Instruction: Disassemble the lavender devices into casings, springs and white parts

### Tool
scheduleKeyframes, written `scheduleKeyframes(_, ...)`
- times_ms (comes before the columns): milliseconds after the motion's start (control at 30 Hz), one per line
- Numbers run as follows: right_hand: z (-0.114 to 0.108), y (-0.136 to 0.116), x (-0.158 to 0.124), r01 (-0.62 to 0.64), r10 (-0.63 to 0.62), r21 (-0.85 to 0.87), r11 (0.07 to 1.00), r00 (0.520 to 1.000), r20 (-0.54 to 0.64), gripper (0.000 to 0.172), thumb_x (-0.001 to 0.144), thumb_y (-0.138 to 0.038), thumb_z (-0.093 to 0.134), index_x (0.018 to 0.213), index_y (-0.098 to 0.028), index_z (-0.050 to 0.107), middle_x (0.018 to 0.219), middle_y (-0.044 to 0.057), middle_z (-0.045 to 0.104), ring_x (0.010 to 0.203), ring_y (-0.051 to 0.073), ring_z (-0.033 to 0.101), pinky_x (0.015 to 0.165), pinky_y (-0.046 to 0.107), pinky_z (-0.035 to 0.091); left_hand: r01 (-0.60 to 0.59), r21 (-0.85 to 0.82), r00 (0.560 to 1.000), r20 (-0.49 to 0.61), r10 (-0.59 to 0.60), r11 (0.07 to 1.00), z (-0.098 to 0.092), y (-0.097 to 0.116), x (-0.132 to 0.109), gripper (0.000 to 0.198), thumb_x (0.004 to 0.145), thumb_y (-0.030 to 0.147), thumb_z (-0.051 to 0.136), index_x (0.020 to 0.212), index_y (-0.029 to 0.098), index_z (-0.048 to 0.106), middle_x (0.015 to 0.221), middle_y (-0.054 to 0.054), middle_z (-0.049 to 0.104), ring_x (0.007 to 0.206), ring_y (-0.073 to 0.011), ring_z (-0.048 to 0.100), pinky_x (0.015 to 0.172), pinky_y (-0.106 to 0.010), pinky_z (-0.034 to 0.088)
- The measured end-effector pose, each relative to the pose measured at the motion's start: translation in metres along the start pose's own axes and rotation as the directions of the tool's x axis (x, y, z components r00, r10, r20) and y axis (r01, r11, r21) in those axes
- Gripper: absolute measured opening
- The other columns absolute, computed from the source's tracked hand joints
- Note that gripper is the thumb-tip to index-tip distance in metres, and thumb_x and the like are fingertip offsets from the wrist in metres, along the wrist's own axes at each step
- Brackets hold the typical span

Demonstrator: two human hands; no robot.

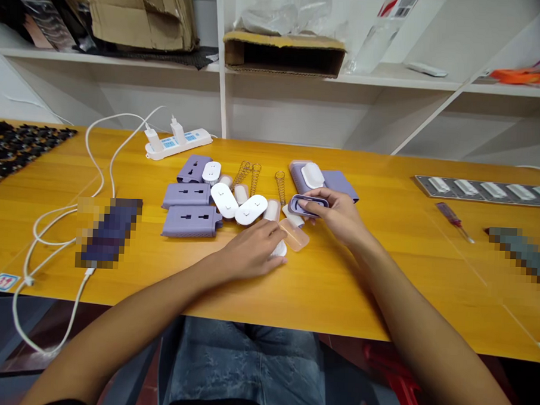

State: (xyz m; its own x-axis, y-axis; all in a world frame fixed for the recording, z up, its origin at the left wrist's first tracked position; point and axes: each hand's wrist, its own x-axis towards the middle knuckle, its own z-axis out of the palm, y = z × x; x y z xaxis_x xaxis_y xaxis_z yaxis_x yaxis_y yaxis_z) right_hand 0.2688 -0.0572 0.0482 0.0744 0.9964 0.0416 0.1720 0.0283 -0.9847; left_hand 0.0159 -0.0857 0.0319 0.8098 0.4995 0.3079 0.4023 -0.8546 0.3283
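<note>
My right hand (338,215) grips a purple oval hollow part (295,207) by its rim, thumb across the opening. Low over the table, my left hand (255,249) curls its fingers around a small white rounded part (280,249), mostly covered by the fingers. Between the hands lies a clear pinkish plastic piece (296,236). White oval caps (250,210) and metal coil springs (255,179) lie just beyond my left hand. Purple housings (192,221) with slots are lined up to the left. Behind my right hand, another purple housing (341,183) lies beside a white oval cap (313,175).
A white power strip (180,143) with chargers sits at the back left. Its cable (87,150) loops down to a blurred phone (110,231). On the right are a screwdriver (455,221), a strip holding white parts (480,191) and another blurred object (522,255). Shelves stand behind.
</note>
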Motion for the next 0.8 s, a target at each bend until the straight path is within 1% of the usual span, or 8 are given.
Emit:
scheduleKeyframes(133,0.0033,-0.0032,-0.0046,0.008,-0.001,-0.093,0.996,0.998,0.068,0.041,0.072,-0.051,0.094,0.093,-0.021,0.074,0.081,0.001,0.075,0.060,0.015,0.059,0.063,0.034,0.051,-0.029,-0.028,0.997,-0.070,0.027,0.999,-0.0030,0.0041,0.0014,0.027,0.107,0.033,0.065,0.127,0.016,0.066,0.131,-0.015,0.072,0.124,-0.0308,0.068,0.107,-0.049,0.059)
scheduleKeyframes(267,0.0068,-0.0064,-0.0084,0.061,-0.046,-0.162,0.985,0.994,0.094,0.038,0.076,-0.051,0.090,0.094,-0.021,0.076,0.092,0.005,0.077,0.070,0.018,0.064,0.070,0.036,0.055,-0.088,-0.069,0.973,-0.221,0.070,0.994,-0.0055,0.0067,0.0031,0.026,0.106,0.030,0.066,0.129,0.017,0.065,0.132,-0.014,0.074,0.125,-0.0299,0.069,0.108,-0.049,0.060)
scheduleKeyframes(333,0.0077,-0.0068,-0.0090,0.108,-0.091,-0.194,0.975,0.991,0.095,0.037,0.077,-0.051,0.089,0.095,-0.021,0.077,0.097,0.006,0.079,0.081,0.022,0.068,0.077,0.038,0.057,-0.104,-0.057,0.942,-0.327,0.080,0.993,-0.0058,0.0069,0.0043,0.029,0.107,0.031,0.066,0.132,0.017,0.064,0.130,-0.015,0.074,0.122,-0.0296,0.071,0.105,-0.050,0.061)
scheduleKeyframes(400,0.0078,-0.0061,-0.0087,0.139,-0.119,-0.217,0.966,0.988,0.103,0.036,0.077,-0.051,0.089,0.094,-0.021,0.077,0.099,0.007,0.080,0.089,0.024,0.070,0.082,0.039,0.058,-0.120,-0.024,0.897,-0.432,0.098,0.993,-0.0063,0.0065,0.0061,0.033,0.107,0.033,0.068,0.134,0.016,0.063,0.127,-0.016,0.075,0.119,-0.0295,0.072,0.102,-0.050,0.062)
scheduleKeyframes(500,0.0064,-0.0039,-0.0072,0.136,-0.113,-0.225,0.965,0.987,0.113,0.036,0.079,-0.052,0.088,0.095,-0.021,0.077,0.096,0.007,0.079,0.086,0.024,0.069,0.078,0.038,0.058,-0.146,0.009,0.837,-0.533,0.128,0.989,-0.0075,0.0053,0.0085,0.035,0.105,0.033,0.072,0.133,0.014,0.063,0.123,-0.017,0.075,0.116,-0.0290,0.072,0.101,-0.049,0.063)
scheduleKeyframes(633,0.0045,-0.0020,-0.0058,0.147,-0.131,-0.234,0.961,0.988,0.085,0.034,0.080,-0.051,0.088,0.094,-0.022,0.077,0.095,0.006,0.079,0.084,0.023,0.070,0.075,0.037,0.058,-0.133,-0.007,0.820,-0.562,0.106,0.991,-0.0084,0.0039,0.0089,0.034,0.105,0.031,0.072,0.135,0.017,0.063,0.123,-0.016,0.074,0.118,-0.0292,0.072,0.103,-0.050,0.062)
scheduleKeyframes(700,0.0051,-0.0025,-0.0065,0.163,-0.147,-0.235,0.958,0.985,0.085,0.033,0.080,-0.051,0.087,0.094,-0.022,0.077,0.096,0.006,0.080,0.086,0.024,0.070,0.078,0.038,0.058,-0.123,-0.022,0.821,-0.564,0.089,0.992,-0.0083,0.0039,0.0085,0.035,0.104,0.030,0.073,0.136,0.018,0.063,0.125,-0.016,0.074,0.120,-0.0293,0.072,0.104,-0.050,0.062)
scheduleKeyframes(800,0.0087,-0.0047,-0.0105,0.205,-0.178,-0.222,0.953,0.975,0.133,0.031,0.081,-0.050,0.086,0.094,-0.023,0.078,0.098,0.006,0.081,0.092,0.027,0.073,0.088,0.042,0.059,-0.128,-0.029,0.809,-0.582,0.087,0.991,-0.0080,0.0042,0.0084,0.036,0.104,0.030,0.074,0.135,0.018,0.063,0.125,-0.016,0.074,0.120,-0.0288,0.072,0.104,-0.049,0.062)
